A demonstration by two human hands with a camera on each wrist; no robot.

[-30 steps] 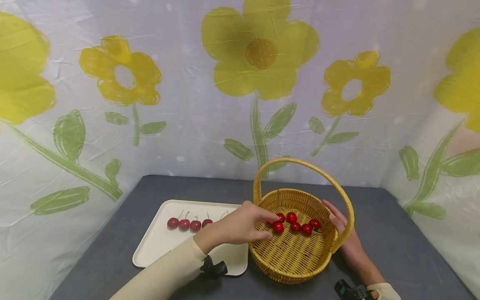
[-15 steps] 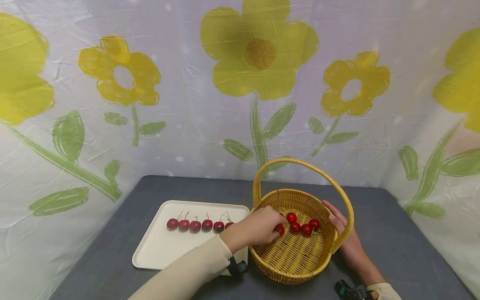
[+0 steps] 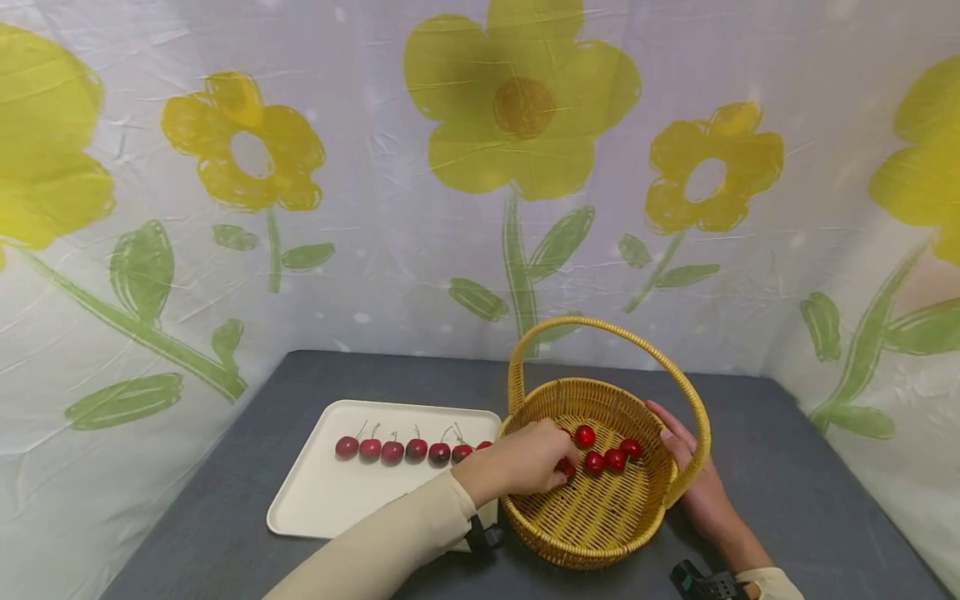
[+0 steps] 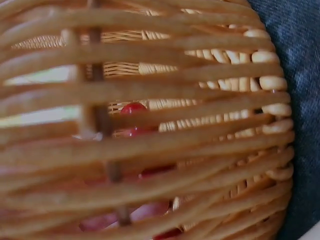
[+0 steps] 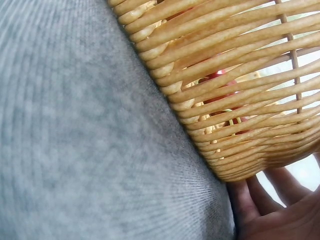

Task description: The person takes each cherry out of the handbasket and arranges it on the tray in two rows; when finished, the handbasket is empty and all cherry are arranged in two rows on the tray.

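Observation:
In the head view, my left hand (image 3: 528, 460) reaches over the near-left rim of a yellow wicker basket (image 3: 577, 533) with a tall arched handle. Its curled thumb and fingers pinch a red cherry (image 3: 566, 468), partly hidden by the hand. Several more cherries (image 3: 615, 460) lie on the basket floor. My right hand (image 3: 697, 483) holds the basket's right side, its fingers along the outer wall in the right wrist view. Through the weave in the left wrist view, a cherry (image 4: 134, 109) and blurred fingers show.
Left of the basket stands a cream tray (image 3: 315, 508) with a row of stemmed dark cherries (image 3: 392, 452), its right end behind my left forearm. Both stand on a dark grey table (image 3: 225, 492). A flower-printed curtain (image 3: 360, 292) hangs behind and at the sides.
My left hand has moved right, deeper into the basket, and its fingers have curled onto a cherry, which has shifted slightly towards me. The right hand and the basket stay put.

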